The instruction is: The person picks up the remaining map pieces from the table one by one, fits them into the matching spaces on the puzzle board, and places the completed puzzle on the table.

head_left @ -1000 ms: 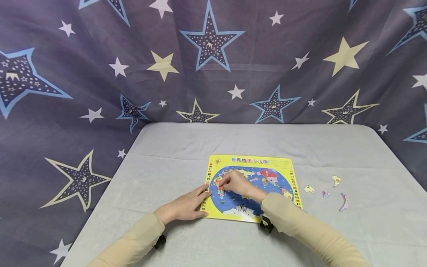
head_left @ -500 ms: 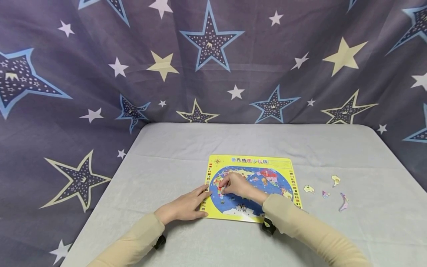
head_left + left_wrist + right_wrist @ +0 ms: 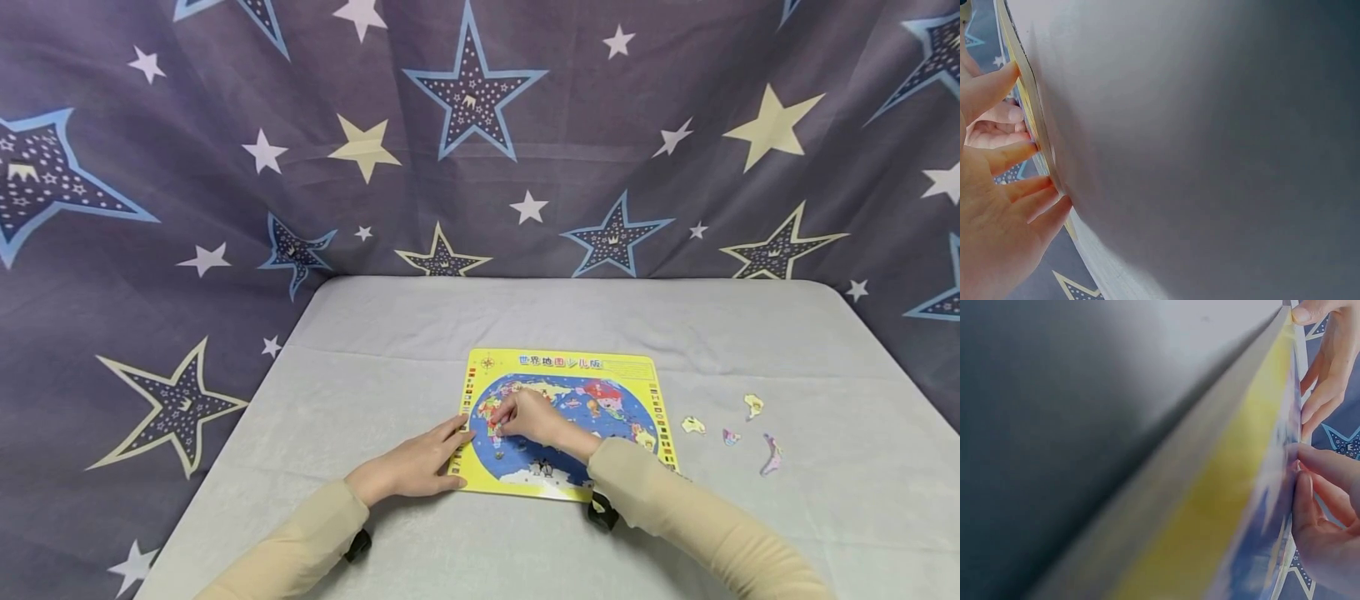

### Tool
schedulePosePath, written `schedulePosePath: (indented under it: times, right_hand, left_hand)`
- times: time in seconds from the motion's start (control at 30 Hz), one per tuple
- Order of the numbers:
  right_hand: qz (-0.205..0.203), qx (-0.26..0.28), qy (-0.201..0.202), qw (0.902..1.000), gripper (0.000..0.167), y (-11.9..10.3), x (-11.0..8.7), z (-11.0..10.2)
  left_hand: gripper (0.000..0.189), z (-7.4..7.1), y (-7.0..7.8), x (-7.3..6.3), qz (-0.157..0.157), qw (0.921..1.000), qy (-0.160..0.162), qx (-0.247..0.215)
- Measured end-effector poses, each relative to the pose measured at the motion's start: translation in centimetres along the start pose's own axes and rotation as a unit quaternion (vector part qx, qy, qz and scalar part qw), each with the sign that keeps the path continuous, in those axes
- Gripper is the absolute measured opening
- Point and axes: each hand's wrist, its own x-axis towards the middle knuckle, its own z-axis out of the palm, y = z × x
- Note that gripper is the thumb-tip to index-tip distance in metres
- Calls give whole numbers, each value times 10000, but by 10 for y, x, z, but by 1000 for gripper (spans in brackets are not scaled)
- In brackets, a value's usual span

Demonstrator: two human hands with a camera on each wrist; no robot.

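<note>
A yellow-bordered world map puzzle board (image 3: 487,476) lies flat on the table, its blue oval map partly under my right hand (image 3: 536,417). That hand's thumb and index finger pinch a small reddish puzzle piece (image 3: 492,422) against the left part of the map. In the right wrist view the fingertips (image 3: 1300,453) meet right at the board's surface, and the piece is mostly hidden between them. My left hand (image 3: 420,461) rests along the board's left edge with fingers spread. Its fingertips (image 3: 1063,203) touch that edge in the left wrist view.
Several loose puzzle pieces lie right of the board: a pale yellow one (image 3: 693,425), another yellow one (image 3: 753,406), a small pink-and-blue one (image 3: 731,437) and a long curved purple one (image 3: 772,455). A grey cloth covers the table (image 3: 375,333). Behind hangs a star-patterned curtain (image 3: 480,208).
My right hand stays at the same spot on the map, with only very slight finger shifts. The left hand and the loose pieces keep their places.
</note>
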Motion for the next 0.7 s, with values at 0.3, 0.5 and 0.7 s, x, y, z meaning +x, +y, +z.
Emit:
schedulePosePath:
  times: [0.3, 0.5, 0.7]
  right_hand:
    - [-82, 177, -5, 9998, 7, 5, 1, 0]
    - [-271, 432, -58, 9987, 12, 6, -3, -8]
    - [-323, 513, -241, 9979, 21, 3, -14, -27]
  left_hand:
    - [68, 1, -1, 0, 10, 10000, 10, 13]
    - [68, 1, -1, 1, 39, 10000, 21, 41]
    - [68, 0, 0, 0, -4, 10000, -2, -11]
